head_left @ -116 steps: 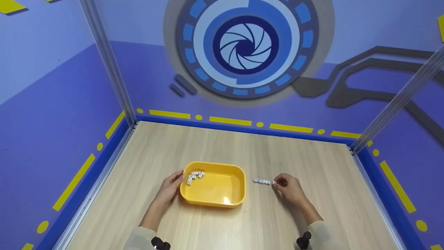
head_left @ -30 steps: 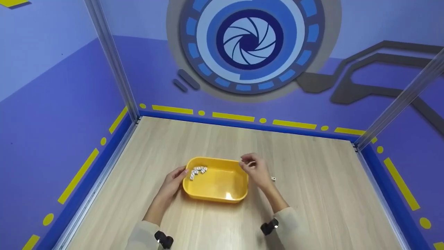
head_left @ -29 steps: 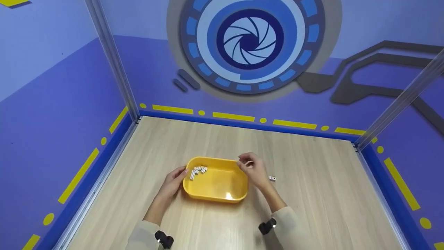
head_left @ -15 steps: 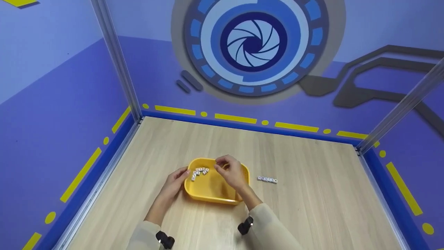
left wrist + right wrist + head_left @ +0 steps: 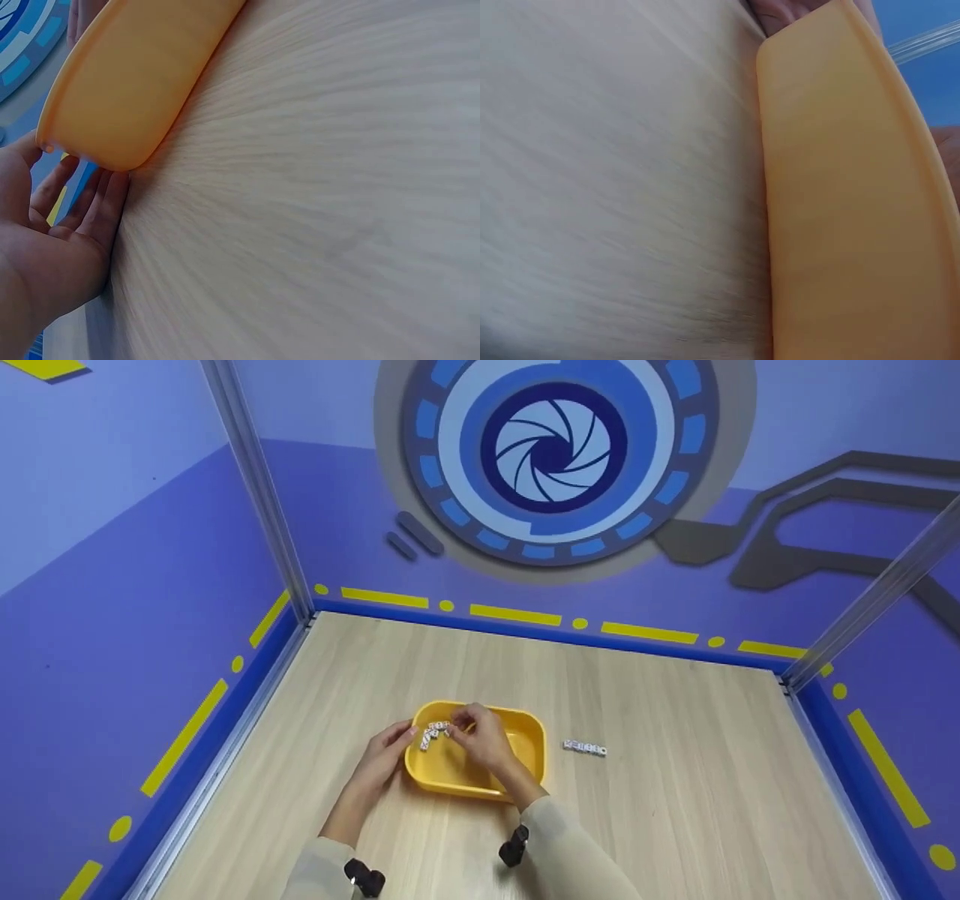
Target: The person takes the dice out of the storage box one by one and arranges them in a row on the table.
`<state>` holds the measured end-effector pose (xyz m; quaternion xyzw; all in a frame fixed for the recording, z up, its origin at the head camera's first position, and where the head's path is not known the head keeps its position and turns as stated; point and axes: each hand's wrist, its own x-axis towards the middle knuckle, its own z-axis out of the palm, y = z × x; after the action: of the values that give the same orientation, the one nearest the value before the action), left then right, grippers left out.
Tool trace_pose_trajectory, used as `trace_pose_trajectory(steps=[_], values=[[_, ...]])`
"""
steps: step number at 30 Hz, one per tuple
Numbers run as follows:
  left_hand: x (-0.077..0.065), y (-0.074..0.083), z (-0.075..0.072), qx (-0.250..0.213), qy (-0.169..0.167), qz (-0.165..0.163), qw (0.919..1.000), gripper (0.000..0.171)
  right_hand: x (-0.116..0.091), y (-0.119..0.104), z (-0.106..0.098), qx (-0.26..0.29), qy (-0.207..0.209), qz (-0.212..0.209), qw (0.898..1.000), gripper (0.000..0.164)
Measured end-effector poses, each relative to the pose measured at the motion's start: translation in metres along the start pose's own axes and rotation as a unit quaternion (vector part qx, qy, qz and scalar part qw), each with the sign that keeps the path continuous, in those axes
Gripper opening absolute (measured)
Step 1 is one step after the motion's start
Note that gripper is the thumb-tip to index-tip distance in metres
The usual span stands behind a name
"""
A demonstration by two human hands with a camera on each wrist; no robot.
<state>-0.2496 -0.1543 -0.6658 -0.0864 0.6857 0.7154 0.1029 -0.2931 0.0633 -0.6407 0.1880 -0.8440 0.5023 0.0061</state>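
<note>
In the head view a yellow plastic tray (image 5: pixel 534 727) stands on the wooden table, with several small white dice (image 5: pixel 426 741) in its back left part. My left hand (image 5: pixel 381 754) holds the tray's left end, thumb over the rim and other fingers outside below it; the left wrist view shows this hand (image 5: pixel 56 232) against the outer wall. Inside the tray, my right hand (image 5: pixel 484 741) has its bent thumb and fingertips at the right side of the dice. Whether they pinch a die is too small to tell. The right wrist view shows mostly the tray's outer wall (image 5: pixel 847 187).
A straight row of several white dice (image 5: pixel 585 748) lies on the table right of the tray. Blue-purple panels (image 5: pixel 487 585) with metal corner posts (image 5: pixel 262 495) bound the table (image 5: pixel 675 780) at the back and sides.
My right hand has left the right end of the dice row, crossed the tray's right rim and moved left to the dice inside. The left hand keeps its hold on the tray.
</note>
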Motion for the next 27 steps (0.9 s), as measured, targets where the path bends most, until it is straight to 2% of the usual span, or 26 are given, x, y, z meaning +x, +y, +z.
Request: trace_pose_trajectory(steps=[5,13,20,27], values=[[0.001,0.0,0.003,-0.007,0.0,0.006,1.0,0.047,-0.001,0.009,0.002,-0.035,-0.001,-0.024,0.999,0.016],[-0.001,0.001,0.001,-0.001,0.004,0.0,1.0,0.045,-0.001,0.014,0.007,-0.06,-0.019,-0.023,0.998,0.017],[-0.003,0.0,-0.001,-0.013,-0.005,0.024,0.9996,0.047,-0.001,0.018,0.009,-0.094,-0.038,-0.042,0.994,0.017],[-0.003,0.0,0.001,-0.008,-0.004,0.02,0.9998,0.048,-0.003,0.018,0.009,-0.12,-0.044,-0.046,0.991,0.021]])
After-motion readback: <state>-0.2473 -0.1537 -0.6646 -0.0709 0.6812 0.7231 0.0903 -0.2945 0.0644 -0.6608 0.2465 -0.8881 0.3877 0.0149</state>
